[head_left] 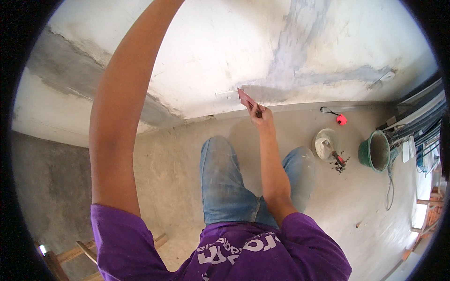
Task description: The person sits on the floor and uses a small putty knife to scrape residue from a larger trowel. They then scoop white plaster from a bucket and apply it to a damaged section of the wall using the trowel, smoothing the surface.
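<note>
My right hand (261,115) is closed around the handle of a reddish plastering float (246,99), a flat tool seen nearly edge-on. Its pointed far end is close to the foot of the white wall (206,61), beside grey filled patches (300,42); I cannot tell whether it touches. My left arm (123,103) stretches up along the wall and leaves the picture at the top, so the left hand is hidden. My knees, in blue jeans (225,182), are bent in front of the wall.
Right of my knees stand a whitish tub (321,149), a red-and-black tool (339,159) and a green bucket (373,152). A pink tape measure (341,120) lies by the wall. Long dark strips and cables (424,112) are stacked far right; wooden timbers (70,255) lie lower left.
</note>
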A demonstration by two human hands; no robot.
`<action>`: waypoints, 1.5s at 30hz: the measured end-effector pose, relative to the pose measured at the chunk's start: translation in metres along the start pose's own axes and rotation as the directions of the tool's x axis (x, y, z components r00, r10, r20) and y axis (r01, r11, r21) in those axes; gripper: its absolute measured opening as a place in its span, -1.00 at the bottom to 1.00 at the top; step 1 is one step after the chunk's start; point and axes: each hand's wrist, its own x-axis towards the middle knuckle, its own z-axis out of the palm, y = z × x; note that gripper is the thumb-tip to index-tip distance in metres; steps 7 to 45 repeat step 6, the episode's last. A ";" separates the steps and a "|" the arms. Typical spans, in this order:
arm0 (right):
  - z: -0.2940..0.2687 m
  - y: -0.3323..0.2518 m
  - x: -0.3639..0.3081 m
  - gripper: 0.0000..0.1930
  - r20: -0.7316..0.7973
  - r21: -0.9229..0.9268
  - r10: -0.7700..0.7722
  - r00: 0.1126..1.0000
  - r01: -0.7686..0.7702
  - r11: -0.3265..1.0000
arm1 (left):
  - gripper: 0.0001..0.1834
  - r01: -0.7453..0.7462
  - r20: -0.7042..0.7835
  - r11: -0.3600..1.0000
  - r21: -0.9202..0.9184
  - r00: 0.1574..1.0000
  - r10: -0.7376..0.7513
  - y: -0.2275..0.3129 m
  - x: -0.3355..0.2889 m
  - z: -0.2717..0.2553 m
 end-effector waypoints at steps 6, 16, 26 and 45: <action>0.007 -0.013 0.023 -0.52 0.020 0.081 0.054 0.998 -0.055 0.995 | -0.59 -0.210 -0.127 0.936 0.284 0.959 0.254 -0.036 -0.016 0.009; 0.007 -0.013 0.023 -0.52 0.020 0.081 0.054 0.998 -0.055 0.995 | -0.59 -0.210 -0.127 0.936 0.284 0.959 0.254 -0.036 -0.016 0.009; 0.007 -0.013 0.023 -0.52 0.020 0.081 0.054 0.998 -0.055 0.995 | -0.59 -0.210 -0.127 0.936 0.284 0.959 0.254 -0.036 -0.016 0.009; 0.007 -0.013 0.023 -0.52 0.020 0.081 0.054 0.998 -0.055 0.995 | -0.59 -0.210 -0.127 0.936 0.284 0.959 0.254 -0.036 -0.016 0.009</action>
